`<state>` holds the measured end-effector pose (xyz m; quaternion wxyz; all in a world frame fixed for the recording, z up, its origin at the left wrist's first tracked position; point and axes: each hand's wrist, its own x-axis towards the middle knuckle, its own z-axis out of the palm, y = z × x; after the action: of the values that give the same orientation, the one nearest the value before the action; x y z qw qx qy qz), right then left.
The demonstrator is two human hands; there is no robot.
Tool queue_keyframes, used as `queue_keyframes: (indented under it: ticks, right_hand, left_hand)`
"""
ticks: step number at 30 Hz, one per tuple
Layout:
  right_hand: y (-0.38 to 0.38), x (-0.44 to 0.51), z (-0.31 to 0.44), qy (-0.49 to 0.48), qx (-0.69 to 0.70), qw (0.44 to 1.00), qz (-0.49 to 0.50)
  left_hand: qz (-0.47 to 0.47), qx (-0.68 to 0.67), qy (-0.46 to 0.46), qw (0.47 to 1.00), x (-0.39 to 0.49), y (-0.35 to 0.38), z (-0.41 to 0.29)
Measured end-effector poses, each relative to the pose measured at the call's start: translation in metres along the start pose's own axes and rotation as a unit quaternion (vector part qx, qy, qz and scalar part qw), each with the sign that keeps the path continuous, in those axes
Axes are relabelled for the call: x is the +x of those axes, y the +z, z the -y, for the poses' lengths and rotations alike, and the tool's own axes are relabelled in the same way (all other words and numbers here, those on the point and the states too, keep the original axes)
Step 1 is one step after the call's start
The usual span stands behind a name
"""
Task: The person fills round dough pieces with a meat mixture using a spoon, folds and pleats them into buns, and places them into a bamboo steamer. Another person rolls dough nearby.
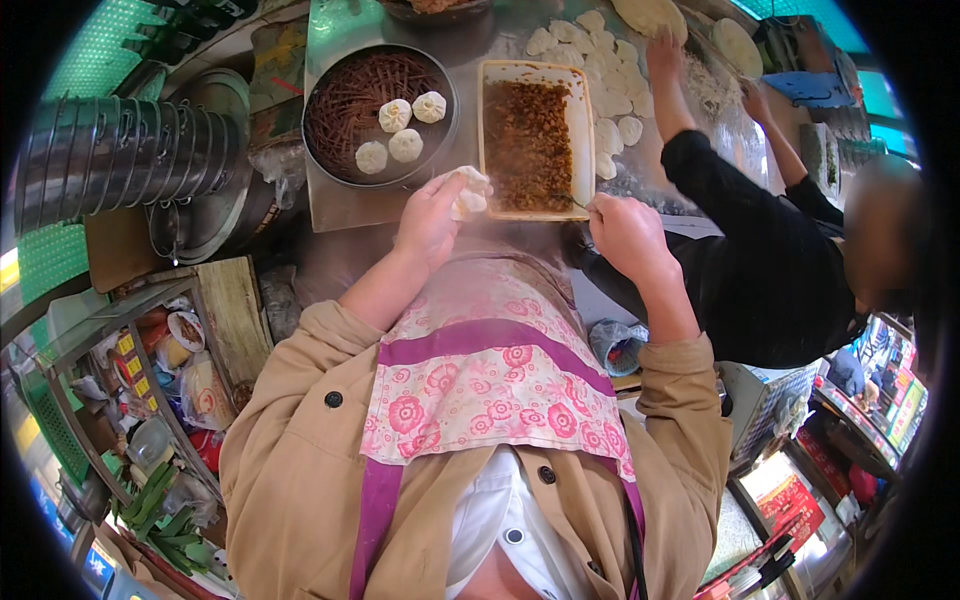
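Observation:
My left hand (431, 217) holds a dough wrapper (471, 196) at the near left corner of a rectangular tray of brown minced filling (527, 142). In my right hand (628, 231) is the handle of a thin utensil (574, 201), whose tip reaches into the filling at the tray's near right corner. Left of the tray stands a round metal steamer (306, 112) lined with dark brown matting, with several pleated buns (405, 145) in it. Flat dough rounds (611, 82) lie scattered and overlapping beyond the tray's right side.
A co-worker in black (765, 277) leans in from the right, one hand (664, 49) on a large dough piece (651, 16). Stacked metal steamers (124, 157) stand at the left. A dark bowl (435, 13) sits at the far edge. A shelf unit with bags (202, 390) is at the lower left.

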<state>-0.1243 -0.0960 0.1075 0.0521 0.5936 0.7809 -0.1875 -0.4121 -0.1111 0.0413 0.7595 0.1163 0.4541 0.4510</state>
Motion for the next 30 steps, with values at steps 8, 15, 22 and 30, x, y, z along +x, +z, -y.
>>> queue_keyframes:
  ticks: [8, 15, 22, 30]
  right_hand:
    - [0.025, 0.003, -0.009, 0.039, 0.272, 0.962, 0.01]
    - [0.068, -0.002, -0.03, 0.121, 0.464, 0.877, -0.031]
    - [0.061, -0.012, -0.024, 0.172, 0.519, 0.835, -0.061]
    - [0.069, -0.017, -0.029, 0.144, 0.455, 0.866, -0.149]
  left_hand:
    - [-0.003, 0.027, 0.03, 0.999, -0.002, 0.006, -0.001]
    - [-0.04, 0.054, 0.081, 0.994, 0.006, 0.004, 0.003]
    - [-0.003, 0.063, 0.071, 0.995, 0.01, 0.021, -0.002]
    - [0.009, 0.081, 0.061, 0.995, 0.023, 0.031, -0.002]
